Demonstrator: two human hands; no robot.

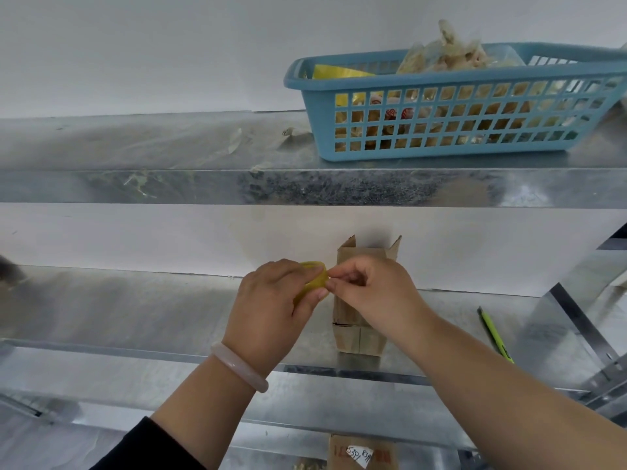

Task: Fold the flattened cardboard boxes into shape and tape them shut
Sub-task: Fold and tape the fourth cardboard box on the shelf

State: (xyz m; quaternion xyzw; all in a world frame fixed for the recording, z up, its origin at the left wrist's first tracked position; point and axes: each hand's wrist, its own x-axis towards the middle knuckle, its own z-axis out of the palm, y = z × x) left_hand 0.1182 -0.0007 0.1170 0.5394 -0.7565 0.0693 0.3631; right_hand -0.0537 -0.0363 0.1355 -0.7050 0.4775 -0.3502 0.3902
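A small brown cardboard box [359, 337] stands upright on the metal shelf [135, 310], its top flaps open, its lower part against the shelf surface. In front of it my left hand [271, 307] grips a yellowish roll of tape [314, 278]. My right hand [369, 293] pinches at the roll's edge with thumb and forefinger, fingers closed on the tape. Both hands hide the middle of the box. A pale bangle sits on my left wrist.
A blue plastic basket [458, 144] full of bagged items rests on the upper metal shelf [203, 184]. A green pen [495, 335] lies on the shelf at the right. Another cardboard box [363, 452] with a label shows below. A white wall backs both shelves.
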